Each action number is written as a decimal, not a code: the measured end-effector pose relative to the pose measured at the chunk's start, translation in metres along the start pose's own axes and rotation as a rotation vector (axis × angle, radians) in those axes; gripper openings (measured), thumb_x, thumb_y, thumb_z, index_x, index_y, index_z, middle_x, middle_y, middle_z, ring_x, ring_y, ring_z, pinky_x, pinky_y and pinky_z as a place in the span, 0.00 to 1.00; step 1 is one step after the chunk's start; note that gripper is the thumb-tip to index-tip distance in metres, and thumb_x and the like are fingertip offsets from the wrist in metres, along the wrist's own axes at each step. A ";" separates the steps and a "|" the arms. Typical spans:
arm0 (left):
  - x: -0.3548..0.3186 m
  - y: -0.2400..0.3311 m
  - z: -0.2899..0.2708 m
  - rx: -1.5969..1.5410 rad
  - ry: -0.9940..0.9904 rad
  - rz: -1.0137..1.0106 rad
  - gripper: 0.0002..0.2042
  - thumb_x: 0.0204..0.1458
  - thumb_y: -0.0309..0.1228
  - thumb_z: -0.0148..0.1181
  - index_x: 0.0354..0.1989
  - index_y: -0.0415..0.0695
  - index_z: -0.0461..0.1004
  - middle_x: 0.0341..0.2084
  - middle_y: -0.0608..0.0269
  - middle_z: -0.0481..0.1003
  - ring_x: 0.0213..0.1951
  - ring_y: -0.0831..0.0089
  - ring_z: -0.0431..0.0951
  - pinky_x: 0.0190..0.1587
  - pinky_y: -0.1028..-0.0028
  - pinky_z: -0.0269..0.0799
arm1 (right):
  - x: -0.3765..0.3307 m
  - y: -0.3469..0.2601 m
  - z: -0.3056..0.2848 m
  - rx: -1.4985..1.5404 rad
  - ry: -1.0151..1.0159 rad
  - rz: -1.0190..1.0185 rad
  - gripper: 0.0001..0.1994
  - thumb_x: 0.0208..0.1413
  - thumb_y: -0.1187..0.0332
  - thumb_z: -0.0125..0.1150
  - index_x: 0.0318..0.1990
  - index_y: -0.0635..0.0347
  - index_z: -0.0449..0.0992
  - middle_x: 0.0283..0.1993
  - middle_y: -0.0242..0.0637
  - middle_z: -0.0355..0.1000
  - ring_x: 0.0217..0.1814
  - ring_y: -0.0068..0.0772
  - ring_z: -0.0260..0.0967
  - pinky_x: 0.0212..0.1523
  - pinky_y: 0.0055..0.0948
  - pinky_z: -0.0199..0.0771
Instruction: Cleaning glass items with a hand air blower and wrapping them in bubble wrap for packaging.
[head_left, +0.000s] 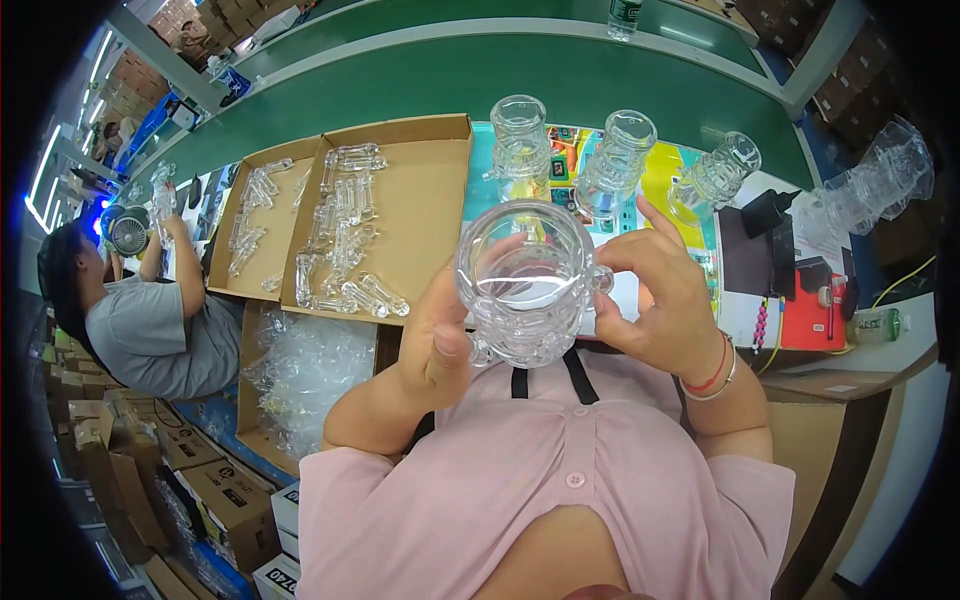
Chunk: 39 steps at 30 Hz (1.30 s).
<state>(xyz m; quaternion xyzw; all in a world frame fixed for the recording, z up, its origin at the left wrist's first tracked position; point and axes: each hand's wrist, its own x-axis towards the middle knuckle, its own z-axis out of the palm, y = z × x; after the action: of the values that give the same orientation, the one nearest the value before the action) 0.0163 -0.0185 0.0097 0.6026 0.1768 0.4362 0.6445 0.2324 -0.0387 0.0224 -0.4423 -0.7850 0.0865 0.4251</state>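
Observation:
A clear glass vessel [532, 318] with a thick round rim, a bulging body and small side stubs is held up in front of my chest. My left hand [437, 338] is closed against its left side, the thumb near a lower stub. On the other side, my right hand [662, 298] pinches the small stub by the rim between thumb and fingers, its index finger raised. Beyond it stand three similar ridged glass vessels, a left one [520, 150], a middle one [612, 165] and a right one [716, 175], on a colourful printed mat.
To the left, a divided cardboard tray [425, 190] holds several small glass tubes [345, 215]. Below it is a box of clear plastic bags [310, 375]. A co-worker [150, 330] sits far left by a fan [127, 233]. Wrapped glassware [880, 175] and a black holder [767, 213] stand right.

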 end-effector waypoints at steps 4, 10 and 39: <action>0.000 0.000 -0.001 -0.052 -0.030 0.000 0.41 0.50 0.56 0.46 0.58 0.30 0.48 0.52 0.47 0.61 0.54 0.63 0.63 0.56 0.67 0.57 | -0.001 -0.001 -0.001 -0.002 -0.025 0.010 0.13 0.31 0.75 0.59 0.31 0.61 0.71 0.28 0.35 0.70 0.30 0.34 0.68 0.59 0.49 0.54; 0.007 0.001 0.003 -0.020 0.019 -0.040 0.34 0.49 0.42 0.57 0.57 0.32 0.52 0.51 0.53 0.63 0.53 0.68 0.64 0.55 0.69 0.57 | -0.002 -0.001 -0.002 0.001 -0.063 0.062 0.11 0.31 0.75 0.59 0.28 0.61 0.70 0.23 0.35 0.68 0.27 0.35 0.68 0.57 0.47 0.58; 0.010 0.017 0.013 -0.459 0.029 -0.329 0.39 0.53 0.61 0.25 0.57 0.33 0.52 0.49 0.49 0.65 0.52 0.65 0.66 0.54 0.68 0.61 | -0.012 -0.005 0.004 0.361 0.081 0.115 0.14 0.57 0.70 0.45 0.21 0.66 0.70 0.14 0.35 0.63 0.16 0.29 0.59 0.49 0.42 0.66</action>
<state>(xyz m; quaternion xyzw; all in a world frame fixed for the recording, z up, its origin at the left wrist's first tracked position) 0.0255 -0.0203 0.0317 0.3978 0.1780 0.3630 0.8236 0.2294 -0.0501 0.0152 -0.4062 -0.7124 0.2323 0.5231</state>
